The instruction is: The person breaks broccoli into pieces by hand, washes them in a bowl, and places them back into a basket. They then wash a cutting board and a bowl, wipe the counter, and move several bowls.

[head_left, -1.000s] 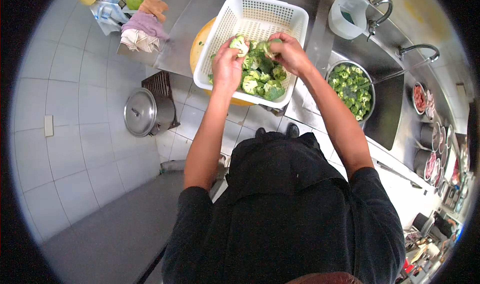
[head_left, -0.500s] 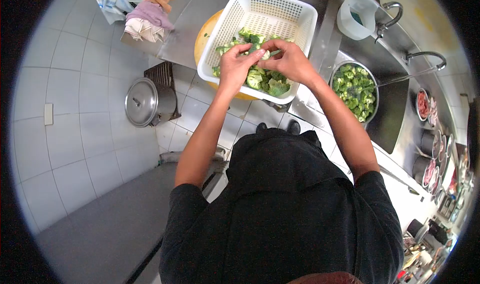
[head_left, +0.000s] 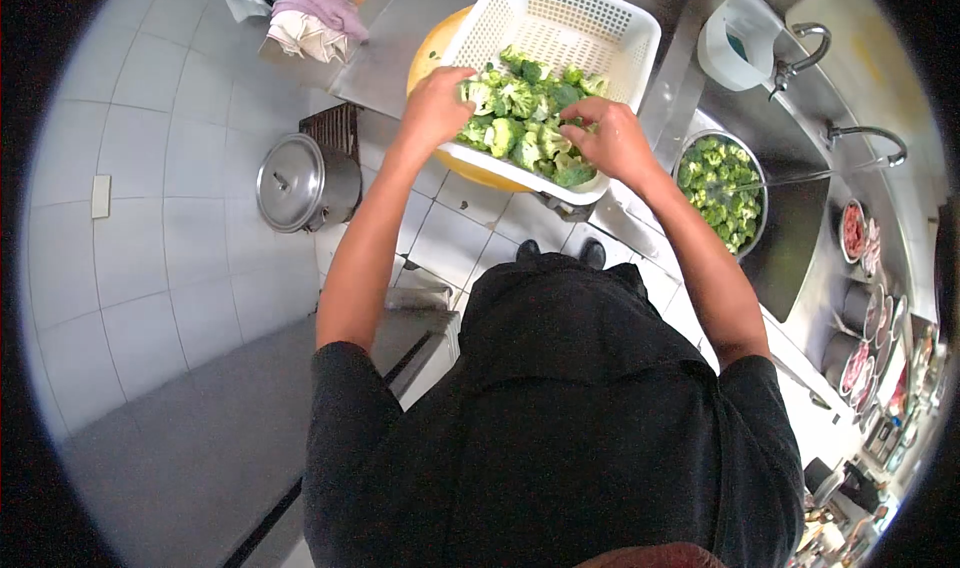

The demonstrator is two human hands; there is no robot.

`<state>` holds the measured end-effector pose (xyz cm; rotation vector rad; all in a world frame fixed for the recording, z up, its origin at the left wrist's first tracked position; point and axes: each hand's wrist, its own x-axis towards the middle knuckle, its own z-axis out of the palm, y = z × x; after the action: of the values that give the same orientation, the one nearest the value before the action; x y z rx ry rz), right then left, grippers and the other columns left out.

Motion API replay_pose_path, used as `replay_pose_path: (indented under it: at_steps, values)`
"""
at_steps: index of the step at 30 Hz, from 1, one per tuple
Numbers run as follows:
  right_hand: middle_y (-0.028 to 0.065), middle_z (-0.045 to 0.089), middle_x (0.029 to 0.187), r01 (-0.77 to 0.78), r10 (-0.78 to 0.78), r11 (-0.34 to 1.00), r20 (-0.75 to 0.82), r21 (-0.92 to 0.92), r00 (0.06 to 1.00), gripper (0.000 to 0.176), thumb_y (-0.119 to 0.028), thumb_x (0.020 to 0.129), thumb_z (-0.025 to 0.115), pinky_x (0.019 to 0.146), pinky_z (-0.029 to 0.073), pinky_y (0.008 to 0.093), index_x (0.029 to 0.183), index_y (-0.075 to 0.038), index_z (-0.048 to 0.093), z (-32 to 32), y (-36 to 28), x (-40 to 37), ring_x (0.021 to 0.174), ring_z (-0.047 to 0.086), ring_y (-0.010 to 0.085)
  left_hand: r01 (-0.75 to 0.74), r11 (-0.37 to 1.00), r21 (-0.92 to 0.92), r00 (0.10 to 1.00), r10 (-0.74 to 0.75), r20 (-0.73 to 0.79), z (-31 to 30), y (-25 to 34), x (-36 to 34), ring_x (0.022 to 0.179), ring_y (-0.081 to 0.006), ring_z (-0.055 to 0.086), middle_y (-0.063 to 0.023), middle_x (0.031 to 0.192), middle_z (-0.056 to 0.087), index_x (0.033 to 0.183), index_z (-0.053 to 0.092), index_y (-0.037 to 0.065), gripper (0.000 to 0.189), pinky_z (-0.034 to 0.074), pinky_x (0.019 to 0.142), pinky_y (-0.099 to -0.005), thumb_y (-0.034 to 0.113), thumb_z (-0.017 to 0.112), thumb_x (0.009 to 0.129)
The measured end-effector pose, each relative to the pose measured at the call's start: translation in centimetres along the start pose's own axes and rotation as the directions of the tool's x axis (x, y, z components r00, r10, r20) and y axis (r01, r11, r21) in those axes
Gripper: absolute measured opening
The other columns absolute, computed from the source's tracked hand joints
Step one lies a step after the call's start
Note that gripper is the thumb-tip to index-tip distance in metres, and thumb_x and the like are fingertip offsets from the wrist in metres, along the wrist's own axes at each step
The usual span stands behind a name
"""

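Note:
A white perforated plastic basket [head_left: 628,40] holds many cut broccoli florets [head_left: 515,98] heaped toward its near side. Over the basket's left edge, my left hand [head_left: 436,110] has its thumb and index finger apart beside the florets. My right hand [head_left: 612,140] is above the florets on the right, its fingertips spread and curved close to them. I see no piece clearly gripped in either hand. Under the basket is a round yellow board [head_left: 428,56].
Water runs from a tap [head_left: 872,140] into a metal bowl of broccoli [head_left: 718,193] in the sink at right. A white plastic container [head_left: 735,43] stands behind it. A lidded pot [head_left: 295,183] is at left, near folded cloths [head_left: 318,18]. Bowls of meat [head_left: 853,230] line the far right.
My hands were together over the middle of the basket with a broccoli piece between them. Now they are apart, left and right, uncovering the florets. The view has shifted slightly.

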<state>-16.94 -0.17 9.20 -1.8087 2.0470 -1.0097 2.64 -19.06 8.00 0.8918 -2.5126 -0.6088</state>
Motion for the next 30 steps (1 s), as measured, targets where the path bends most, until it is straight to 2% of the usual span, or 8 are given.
replay_pose_path:
  at_steps: [3, 9, 12, 16, 17, 22, 25, 30]
  values:
    - [0.0183, 0.065, 0.086, -0.001, 0.002, 0.999, -0.021, 0.036, 1.0, 0.022, -0.015, 0.073, 0.066, 0.074, 0.05, 0.0394, 0.09, -0.001, 0.068, 0.5, -0.1, 0.9, 0.077, 0.064, 0.0329, -0.098, 0.99, 0.103, 0.992, 0.089, 0.091, 1.6, -0.7, 0.9, 0.121, -0.0343, 0.046, -0.0222, 0.133, 0.046, 0.124, 0.055, 0.008, 0.059, 0.035, 0.104, -0.0366, -0.002, 0.055, 0.066]
    - [0.0182, 0.066, 0.085, -0.04, 0.039, 0.996, 0.007, 0.078, 0.999, 0.023, -0.017, 0.074, 0.065, 0.074, 0.051, 0.0387, 0.091, -0.002, 0.068, 1.2, -0.6, 1.6, 0.077, 0.065, 0.0307, -0.059, 0.974, 0.218, 0.978, 0.012, 0.209, 2.1, -1.0, 2.2, 0.108, -0.035, 0.052, -0.0221, 0.114, 0.054, 0.118, 0.059, 0.004, 0.052, 0.041, 0.096, -0.0383, -0.003, 0.055, 0.066]
    - [0.0183, 0.067, 0.085, -0.08, 0.077, 0.993, 0.035, 0.092, 0.996, 0.024, -0.018, 0.074, 0.066, 0.074, 0.051, 0.0386, 0.092, -0.002, 0.068, 1.5, -0.6, 1.9, 0.077, 0.065, 0.0303, -0.061, 0.991, 0.121, 0.986, 0.041, 0.16, 3.0, -2.8, 2.0, 0.101, -0.0344, 0.053, -0.0163, 0.101, 0.055, 0.111, 0.061, 0.005, 0.056, 0.043, 0.092, -0.0377, 0.004, 0.074, 0.056]
    - [0.0183, 0.067, 0.086, -0.074, 0.073, 0.986, 0.009, 0.147, 0.997, 0.027, -0.019, 0.073, 0.067, 0.074, 0.051, 0.0384, 0.094, -0.002, 0.067, 1.6, -1.7, 2.7, 0.077, 0.066, 0.0307, 0.169, 0.967, -0.192, 0.975, -0.136, 0.173, 0.4, -1.2, 1.6, 0.097, -0.0241, 0.06, -0.0142, 0.104, 0.063, 0.104, 0.061, 0.0, 0.048, 0.046, 0.086, -0.0318, 0.005, 0.076, 0.059]
    - [0.0141, 0.067, 0.088, -0.054, 0.05, 0.993, 0.033, 0.108, 0.998, 0.028, -0.015, 0.078, 0.066, 0.074, 0.051, 0.0329, 0.102, -0.001, 0.065, 1.7, -1.8, 3.1, 0.077, 0.064, 0.0224, 0.121, 0.967, -0.223, 0.985, -0.088, 0.149, 0.2, -1.5, 1.8, 0.093, -0.0193, 0.061, -0.0124, 0.101, 0.066, 0.103, 0.061, -0.001, 0.047, 0.046, 0.084, -0.0297, 0.006, 0.078, 0.059]
    - [0.012, 0.068, 0.088, -0.056, 0.067, 0.971, -0.041, 0.232, 0.997, 0.026, -0.012, 0.081, 0.064, 0.077, 0.051, 0.0318, 0.105, -0.002, 0.065, 1.0, -1.2, 5.0, 0.079, 0.065, 0.0197, 0.128, 0.992, -0.022, 0.964, -0.119, 0.236, -2.1, 0.0, 1.2, 0.098, -0.0284, 0.062, -0.0166, 0.103, 0.065, 0.115, 0.06, 0.004, 0.058, 0.047, 0.088, -0.0334, 0.013, 0.077, 0.06]
    - [0.0185, 0.068, 0.086, -0.093, 0.113, 0.975, -0.087, 0.199, 0.99, 0.026, -0.014, 0.077, 0.062, 0.076, 0.051, 0.035, 0.099, -0.002, 0.067, -0.6, 0.7, 4.6, 0.079, 0.067, 0.0282, 0.031, 0.988, 0.152, 0.953, -0.075, 0.294, -1.2, -0.8, 0.4, 0.108, -0.0335, 0.056, -0.0199, 0.116, 0.059, 0.12, 0.058, 0.005, 0.061, 0.044, 0.094, -0.0361, 0.014, 0.076, 0.062]
    - [0.0177, 0.068, 0.086, -0.319, 0.32, 0.947, -0.203, 0.038, 0.925, 0.031, -0.019, 0.075, 0.064, 0.075, 0.051, 0.0369, 0.101, -0.003, 0.066, -2.9, 3.9, 0.3, 0.078, 0.066, 0.0286, -0.143, 0.944, 0.298, 0.989, 0.126, 0.077, -0.3, 0.6, -0.3, 0.114, -0.0324, 0.052, -0.0196, 0.123, 0.055, 0.119, 0.059, 0.005, 0.051, 0.04, 0.098, -0.0381, 0.017, 0.071, 0.07]
